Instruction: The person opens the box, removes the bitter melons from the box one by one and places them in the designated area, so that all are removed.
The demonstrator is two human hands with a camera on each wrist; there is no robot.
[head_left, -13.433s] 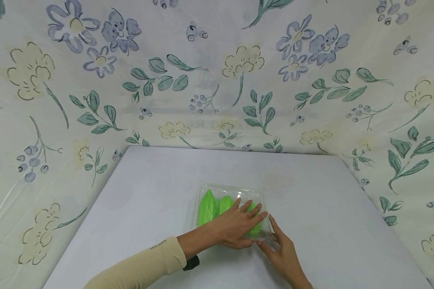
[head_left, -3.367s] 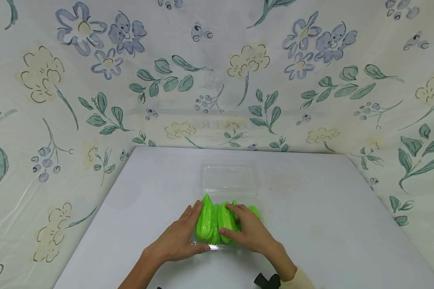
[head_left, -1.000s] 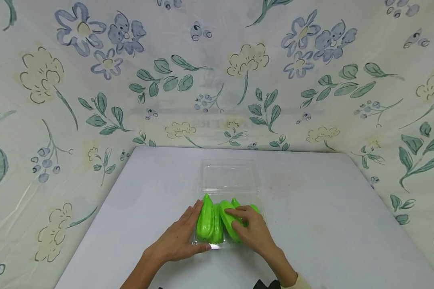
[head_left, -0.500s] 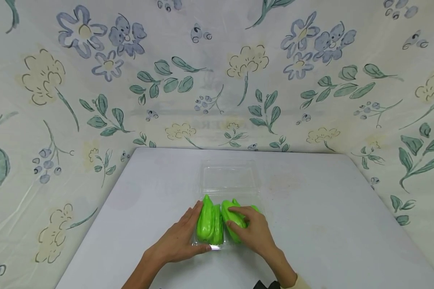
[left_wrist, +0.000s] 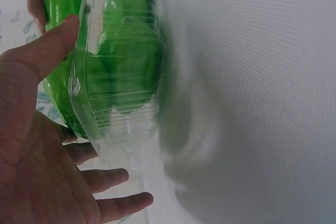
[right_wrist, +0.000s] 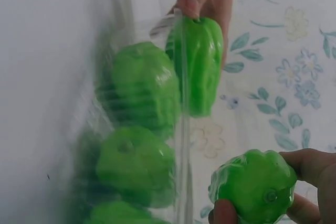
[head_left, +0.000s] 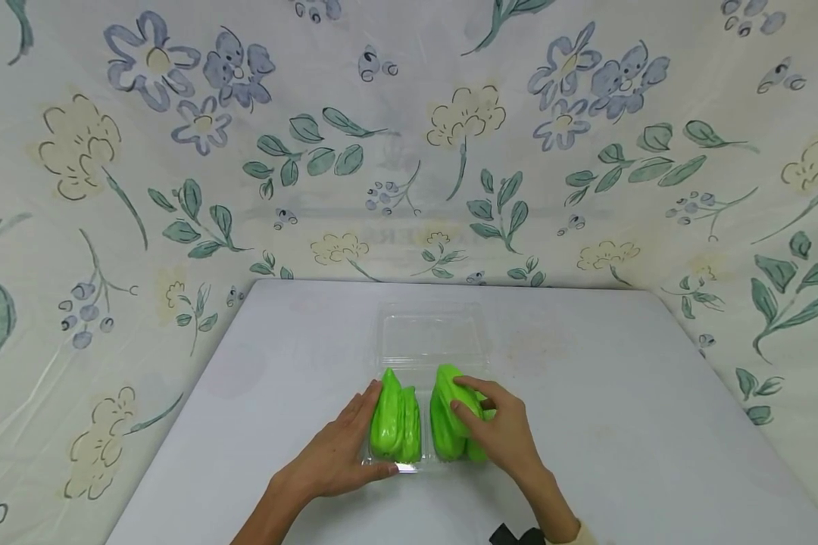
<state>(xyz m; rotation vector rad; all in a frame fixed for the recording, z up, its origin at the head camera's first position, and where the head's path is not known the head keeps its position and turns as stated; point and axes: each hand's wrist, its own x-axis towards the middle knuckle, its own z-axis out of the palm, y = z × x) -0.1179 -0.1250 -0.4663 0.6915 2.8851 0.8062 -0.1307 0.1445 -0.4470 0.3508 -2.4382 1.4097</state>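
Note:
A clear plastic clamshell box (head_left: 426, 463) lies with its lid folded back, holding several glossy green peppers. My right hand (head_left: 504, 424) pinches one green pepper (head_left: 458, 401) between thumb and fingers, above others at the box's right side. In the right wrist view that held pepper (right_wrist: 257, 187) is raised above the rim. My left hand (head_left: 334, 450) rests along the box's left side, its fingers extended beside the leftmost pepper (head_left: 386, 424) and its thumb at the front edge. The left wrist view shows the box's ribbed wall (left_wrist: 115, 103) near the left thumb. My right hand partly hides the peppers below.
The box's transparent lid (head_left: 432, 334) lies flat behind it on the white table (head_left: 607, 409). A flower-patterned sheet (head_left: 409, 151) hangs behind the table and at both sides.
My right hand has picked up a pepper from the middle of the box and carried it right and upward, leaving a gap beside the two left peppers. My left hand has stayed in place.

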